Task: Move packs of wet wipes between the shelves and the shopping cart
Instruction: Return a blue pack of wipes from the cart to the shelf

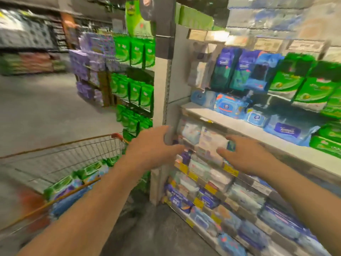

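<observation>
Head view, blurred by motion: shelves of wet wipes across the right half of the frame, several tiers deep, running toward the lower right. Green packs stacked at the upper right, blue packs lying flat on the white shelf board in the middle, more blue and white packs on the lower tiers behind yellow price tags. End rack of hanging green and purple packs at centre left. Grey floor over the left side, with further aisles smeared at the upper left. Shopping cart at lower left, wire sides and an orange rim, holding green and blue packs of wipes heaped near its close edge. Two bare forearms reaching up from the bottom edge toward the shelf just under the white board. Left hand at the shelf's left end, fingers curled around the edge of a pale pack. Right hand on the same pack's right side, fingers bent against its front; too blurred to tell how firm the hold is
</observation>
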`<move>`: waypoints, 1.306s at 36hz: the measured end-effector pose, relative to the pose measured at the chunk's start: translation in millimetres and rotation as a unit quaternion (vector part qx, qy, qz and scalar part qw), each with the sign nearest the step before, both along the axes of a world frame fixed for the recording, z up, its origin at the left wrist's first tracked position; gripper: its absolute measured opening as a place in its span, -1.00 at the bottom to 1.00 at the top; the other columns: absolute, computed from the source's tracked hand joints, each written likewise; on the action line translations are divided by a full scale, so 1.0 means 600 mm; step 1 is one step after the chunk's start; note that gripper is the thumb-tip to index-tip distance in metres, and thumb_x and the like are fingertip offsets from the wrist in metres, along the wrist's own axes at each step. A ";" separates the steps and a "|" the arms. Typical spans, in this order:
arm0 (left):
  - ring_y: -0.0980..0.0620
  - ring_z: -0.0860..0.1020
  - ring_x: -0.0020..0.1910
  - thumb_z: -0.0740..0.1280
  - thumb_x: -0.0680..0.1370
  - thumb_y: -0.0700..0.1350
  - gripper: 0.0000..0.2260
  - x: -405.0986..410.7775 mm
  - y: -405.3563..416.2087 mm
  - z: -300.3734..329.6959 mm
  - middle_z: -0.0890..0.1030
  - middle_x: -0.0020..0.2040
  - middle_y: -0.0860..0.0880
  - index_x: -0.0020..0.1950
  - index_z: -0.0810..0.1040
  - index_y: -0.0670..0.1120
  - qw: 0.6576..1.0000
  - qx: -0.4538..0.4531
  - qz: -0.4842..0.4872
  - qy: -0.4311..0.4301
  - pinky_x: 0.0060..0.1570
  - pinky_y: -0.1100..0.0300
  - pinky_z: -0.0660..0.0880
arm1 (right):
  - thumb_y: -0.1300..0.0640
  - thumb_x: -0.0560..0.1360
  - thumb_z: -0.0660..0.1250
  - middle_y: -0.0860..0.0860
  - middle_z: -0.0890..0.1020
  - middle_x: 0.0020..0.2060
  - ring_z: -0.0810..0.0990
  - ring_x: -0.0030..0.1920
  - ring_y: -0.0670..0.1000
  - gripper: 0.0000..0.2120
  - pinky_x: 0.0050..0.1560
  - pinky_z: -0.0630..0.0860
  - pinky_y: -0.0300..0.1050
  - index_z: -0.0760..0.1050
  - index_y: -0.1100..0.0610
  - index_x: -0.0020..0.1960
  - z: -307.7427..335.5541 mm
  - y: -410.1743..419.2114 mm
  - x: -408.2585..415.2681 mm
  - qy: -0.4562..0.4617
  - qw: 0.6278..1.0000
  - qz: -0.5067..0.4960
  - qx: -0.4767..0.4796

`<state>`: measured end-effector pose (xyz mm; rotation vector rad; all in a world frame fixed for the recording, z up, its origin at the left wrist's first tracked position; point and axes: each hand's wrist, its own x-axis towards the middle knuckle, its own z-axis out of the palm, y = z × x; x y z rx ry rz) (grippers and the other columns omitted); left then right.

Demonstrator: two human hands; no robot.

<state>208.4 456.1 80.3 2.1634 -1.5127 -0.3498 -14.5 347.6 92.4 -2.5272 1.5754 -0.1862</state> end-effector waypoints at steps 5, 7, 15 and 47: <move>-0.07 0.40 0.49 0.31 0.41 0.46 -0.12 0.144 0.023 -0.037 0.38 0.57 0.02 0.64 0.17 0.14 0.997 0.005 0.071 0.031 0.43 -0.16 0.40 | -0.21 0.60 0.23 0.09 0.42 0.49 0.41 0.44 0.12 -0.38 0.36 0.34 -0.10 0.32 0.10 0.53 -0.020 -0.012 0.157 0.002 0.998 0.055 -0.001; -0.06 0.32 0.54 0.33 0.44 0.43 -0.14 0.191 0.029 -0.051 0.30 0.61 0.02 0.64 0.18 0.13 0.995 0.006 0.090 0.030 0.46 -0.16 0.37 | -0.19 0.60 0.24 0.11 0.45 0.46 0.44 0.41 0.14 -0.42 0.32 0.37 -0.08 0.35 0.11 0.50 -0.025 -0.016 0.213 0.002 0.998 0.069 0.010; -0.10 0.32 0.54 0.36 0.50 0.35 -0.21 0.338 0.021 -0.101 0.28 0.62 -0.02 0.64 0.18 0.12 0.983 0.034 0.167 0.062 0.44 -0.15 0.38 | -0.24 0.59 0.23 0.11 0.44 0.46 0.43 0.42 0.13 -0.34 0.34 0.38 -0.06 0.26 0.11 0.56 -0.072 -0.080 0.405 0.035 0.986 0.159 0.040; -0.07 0.32 0.55 0.34 0.52 0.35 -0.25 0.801 0.069 -0.329 0.27 0.63 0.02 0.64 0.21 0.13 0.866 0.111 0.456 0.170 0.50 -0.04 0.25 | -0.20 0.58 0.27 0.05 0.38 0.51 0.41 0.44 0.09 -0.35 0.42 0.31 -0.07 0.26 0.09 0.56 -0.283 -0.200 1.054 0.126 0.878 0.443 0.128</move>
